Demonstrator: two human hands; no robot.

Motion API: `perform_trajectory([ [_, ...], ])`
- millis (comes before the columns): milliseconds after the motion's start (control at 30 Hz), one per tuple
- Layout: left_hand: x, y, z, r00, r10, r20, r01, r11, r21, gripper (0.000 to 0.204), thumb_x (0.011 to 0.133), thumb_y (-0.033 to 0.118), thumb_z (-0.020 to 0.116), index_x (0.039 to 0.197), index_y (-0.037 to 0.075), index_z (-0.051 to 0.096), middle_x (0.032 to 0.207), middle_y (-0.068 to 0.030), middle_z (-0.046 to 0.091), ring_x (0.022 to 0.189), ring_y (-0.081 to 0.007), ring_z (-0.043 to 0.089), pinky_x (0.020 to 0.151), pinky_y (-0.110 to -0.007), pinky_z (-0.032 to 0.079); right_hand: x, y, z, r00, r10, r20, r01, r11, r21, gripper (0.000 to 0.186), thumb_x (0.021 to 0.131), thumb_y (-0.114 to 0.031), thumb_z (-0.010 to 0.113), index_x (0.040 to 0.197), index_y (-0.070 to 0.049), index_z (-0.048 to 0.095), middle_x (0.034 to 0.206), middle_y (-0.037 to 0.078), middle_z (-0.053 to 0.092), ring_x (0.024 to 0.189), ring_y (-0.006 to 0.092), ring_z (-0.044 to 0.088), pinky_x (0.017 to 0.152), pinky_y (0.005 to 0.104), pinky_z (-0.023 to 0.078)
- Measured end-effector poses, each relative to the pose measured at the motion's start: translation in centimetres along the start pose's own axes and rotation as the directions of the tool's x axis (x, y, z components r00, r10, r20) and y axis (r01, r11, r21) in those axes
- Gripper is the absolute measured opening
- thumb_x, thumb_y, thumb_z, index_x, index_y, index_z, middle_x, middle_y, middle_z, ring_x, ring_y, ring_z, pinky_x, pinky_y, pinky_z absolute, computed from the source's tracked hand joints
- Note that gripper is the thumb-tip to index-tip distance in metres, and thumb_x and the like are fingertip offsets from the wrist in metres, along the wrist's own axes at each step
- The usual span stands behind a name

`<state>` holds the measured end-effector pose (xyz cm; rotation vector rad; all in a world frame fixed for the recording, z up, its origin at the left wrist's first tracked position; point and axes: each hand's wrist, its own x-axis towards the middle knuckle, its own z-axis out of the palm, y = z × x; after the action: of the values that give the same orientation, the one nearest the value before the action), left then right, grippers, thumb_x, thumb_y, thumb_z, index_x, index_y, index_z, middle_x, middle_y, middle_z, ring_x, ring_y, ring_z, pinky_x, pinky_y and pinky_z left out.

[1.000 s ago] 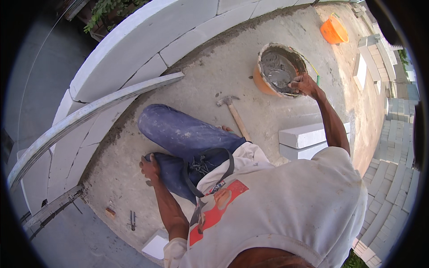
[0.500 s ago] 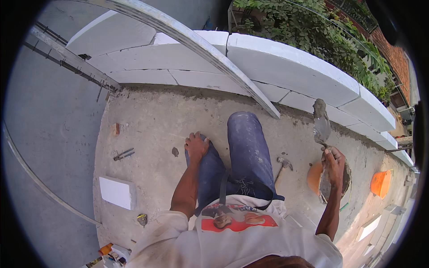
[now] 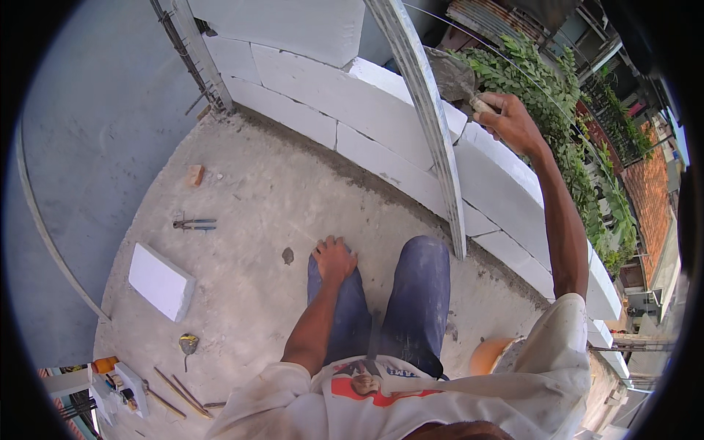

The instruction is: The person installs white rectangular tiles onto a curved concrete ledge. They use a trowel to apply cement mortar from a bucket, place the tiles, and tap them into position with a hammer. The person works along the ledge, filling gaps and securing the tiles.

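My right hand is stretched out to the far right and closed round the handle of a trowel. The trowel's grey, mortar-smeared blade reaches over the top of a low wall of white blocks. A long metal straightedge leans against the wall, and its upper part passes close to the left side of the blade. How much mortar lies on the blade I cannot make out. My left hand rests on my left knee with its fingers spread, holding nothing.
On the concrete floor at left lie a brick piece, pincers, a white block and a tape measure. An orange bucket stands beside my right sleeve. Steel rods rise at the wall's left end; leafy plants grow beyond it.
My right hand has carried the mortar-laden trowel from above the bucket forward and left to the wall top. The view has turned and shifted. My left hand stays on the knee.
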<state>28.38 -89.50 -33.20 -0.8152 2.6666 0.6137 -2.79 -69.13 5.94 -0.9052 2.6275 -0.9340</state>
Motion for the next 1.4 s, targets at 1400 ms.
perform_trajectory([
  [1400,0.6,0.0,-0.2,1.0,0.03,0.002,-0.03,0.992,0.119,0.068,0.095,0.056,0.069,0.151,0.019,0.059,0.155,-0.0112,0.055,0.141,-0.0417,0.051,0.115,-0.059,0.043,-45.4,10.7,6.7,0.805,0.435,-0.403,-0.564,0.772,-0.292,0.037,0.1,-0.027,0.067,0.127,-0.003,0.059,0.11,0.023,0.065,0.102,0.0451,0.066,0.089,0.0523,0.054],
])
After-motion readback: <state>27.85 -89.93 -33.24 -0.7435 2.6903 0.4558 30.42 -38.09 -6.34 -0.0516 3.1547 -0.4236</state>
